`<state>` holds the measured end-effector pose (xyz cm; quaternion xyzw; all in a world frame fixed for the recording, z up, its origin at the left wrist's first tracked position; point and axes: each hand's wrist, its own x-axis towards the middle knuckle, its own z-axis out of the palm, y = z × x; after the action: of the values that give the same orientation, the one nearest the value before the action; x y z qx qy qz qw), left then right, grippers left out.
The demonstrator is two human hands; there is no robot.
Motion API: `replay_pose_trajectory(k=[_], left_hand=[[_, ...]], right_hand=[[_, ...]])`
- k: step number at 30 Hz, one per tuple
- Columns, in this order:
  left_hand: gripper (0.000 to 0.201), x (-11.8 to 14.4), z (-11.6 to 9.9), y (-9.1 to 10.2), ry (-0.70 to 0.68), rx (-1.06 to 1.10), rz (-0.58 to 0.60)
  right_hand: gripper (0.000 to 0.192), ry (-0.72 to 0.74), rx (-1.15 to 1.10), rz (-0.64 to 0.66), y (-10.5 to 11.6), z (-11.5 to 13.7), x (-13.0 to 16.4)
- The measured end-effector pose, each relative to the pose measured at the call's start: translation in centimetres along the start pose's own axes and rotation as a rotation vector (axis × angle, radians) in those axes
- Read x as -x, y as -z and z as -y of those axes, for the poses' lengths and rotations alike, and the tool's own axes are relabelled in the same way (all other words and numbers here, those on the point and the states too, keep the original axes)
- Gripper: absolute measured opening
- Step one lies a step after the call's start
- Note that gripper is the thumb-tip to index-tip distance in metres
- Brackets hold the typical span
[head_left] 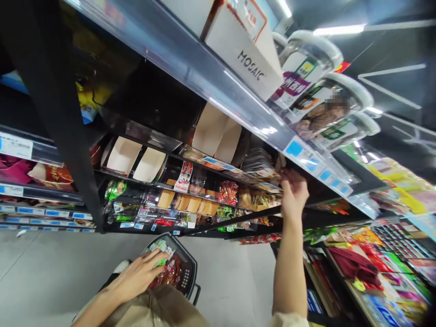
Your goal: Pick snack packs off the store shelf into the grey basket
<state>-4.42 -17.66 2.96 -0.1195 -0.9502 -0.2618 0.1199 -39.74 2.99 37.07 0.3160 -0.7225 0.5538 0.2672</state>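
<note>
My left hand (148,270) is at the lower middle, over a dark shopping basket (191,268). Its fingers curl over small green-and-white snack packets (162,250), some showing between fingers and thumb. Red-wrapped snacks (172,271) lie in the basket below. On the right, my right arm stretches up and my right hand (294,186) is at the shelf, beside a stack of flat packs (259,162). Motion blurs its fingers and the shelf edge partly shades them, so their grip does not show.
An upper shelf edge (218,95) runs diagonally overhead, bearing a MOSAIC box (243,56) and clear handled jars (316,104). Below are bins with cream dividers (149,164) and bagged snacks (228,192). A dark upright post (64,118) stands left. More goods (374,254) lie on the right.
</note>
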Motion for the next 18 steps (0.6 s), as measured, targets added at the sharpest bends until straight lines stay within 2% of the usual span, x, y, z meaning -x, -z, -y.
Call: replay_pose_trajectory(k=[3, 5, 6, 8, 11, 13, 15, 16, 18], left_hand=[[0.044, 0.3, 0.3, -0.9, 0.029, 0.043, 0.085], [0.042, 0.4, 0.8, -2.1, 0.036, 0.089, 0.146], [0.040, 0.3, 1.0, -2.8, 0.036, 0.113, 0.176], [0.037, -0.2, 1.3, -4.0, 0.028, 0.147, 0.242], [0.030, -2.0, 1.0, -5.3, 0.042, 0.145, 0.364], [0.020, -3.6, 0.5, -6.1, 0.125, 0.144, 0.441], [0.013, -5.4, 0.1, -7.3, 0.276, 0.174, 0.475], [0.014, -6.1, 0.0, -8.2, 0.343, 0.213, 0.481], [0.023, -7.3, -0.1, -10.8, 0.452, 0.284, 0.414]], right_hand=[[0.037, 0.055, 0.058, -0.124, 2.5, 0.6, 5.9], [0.031, -0.022, 0.095, -0.105, 3.8, 0.1, 10.7], [0.030, -0.110, 0.094, -0.070, 4.2, -0.6, 13.5], [0.034, -0.373, 0.036, 0.002, 4.1, -2.5, 20.0], [0.046, -0.880, -0.104, 0.074, 2.2, -5.8, 31.9], [0.045, -1.187, -0.278, 0.055, 1.0, -6.8, 40.2], [0.036, -1.371, -0.462, 0.003, 0.9, -6.6, 47.4], [0.029, -1.442, -0.533, -0.011, 1.5, -6.2, 50.0], [0.023, -1.566, -0.611, -0.039, 3.7, -5.6, 53.1]])
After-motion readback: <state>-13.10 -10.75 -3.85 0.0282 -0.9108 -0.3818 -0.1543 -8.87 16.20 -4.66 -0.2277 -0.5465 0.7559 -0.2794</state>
